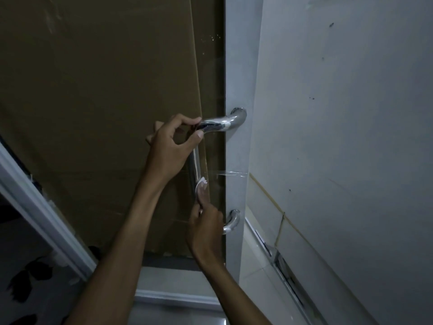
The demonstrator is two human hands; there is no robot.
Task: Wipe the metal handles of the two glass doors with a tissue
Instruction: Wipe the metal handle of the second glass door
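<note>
Wiping under way on handle [196,165], chrome U-bar mounted at door [236,78] edge. Left hand [172,146] pinches upper bend, steadying. Right hand [205,227] grips tissue [201,184], pressed against vertical bar. Best: keep tissue wrapped round tube, stroke full length, cover both bends. Chrome glossy, reflective; tape strip near bar.

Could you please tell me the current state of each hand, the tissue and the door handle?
left hand: grips the handle's upper bend
right hand: presses the tissue on the bar
tissue: crumpled, against the bar
metal handle: fixed to the door, shiny
</note>
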